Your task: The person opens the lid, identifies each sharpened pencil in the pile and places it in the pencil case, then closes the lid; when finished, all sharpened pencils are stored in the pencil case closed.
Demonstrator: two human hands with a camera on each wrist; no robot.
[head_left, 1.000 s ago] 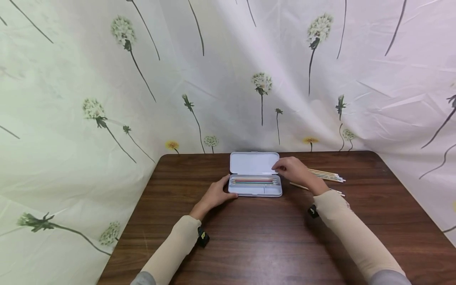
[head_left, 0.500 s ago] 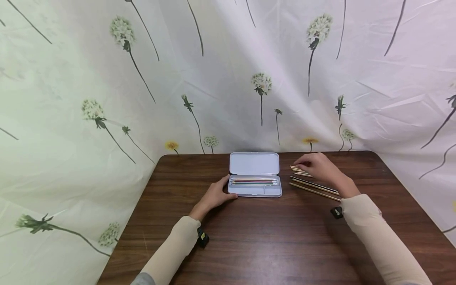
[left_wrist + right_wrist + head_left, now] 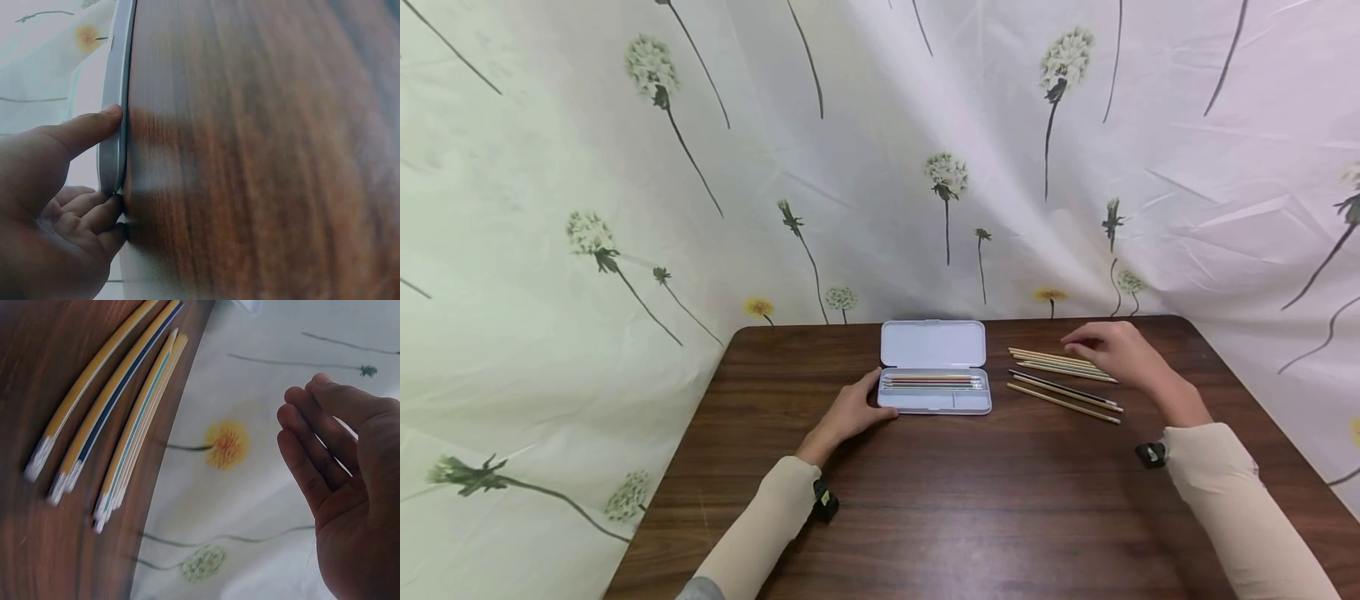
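An open white pencil case (image 3: pixel 928 402) lies on the table with its lid (image 3: pixel 933 344) folded back. Several coloured pencils (image 3: pixel 932 383) fill its rear compartment; the front compartments hold nothing visible. My left hand (image 3: pixel 848 412) grips the case's front left corner, thumb (image 3: pixel 100 128) on the front wall and fingers curled at the left end. Over the far end of the loose pencils hovers my right hand (image 3: pixel 1126 357), fingers loosely bent, holding nothing. Those pencils lie in three groups: a far bundle (image 3: pixel 1048 362), a middle pair (image 3: pixel 1066 392) and a single near pencil (image 3: pixel 1063 404).
The dark wooden table (image 3: pixel 940 500) ends at a white flower-print cloth (image 3: pixel 865 208) hanging behind it. Black wrist cameras sit on both sleeves, the right one (image 3: pixel 1151 455) just above the tabletop.
My right hand has moved right, from beside the case's lid, across the loose pencils to their far end. The pencils came fully into view. My left hand has stayed on the case.
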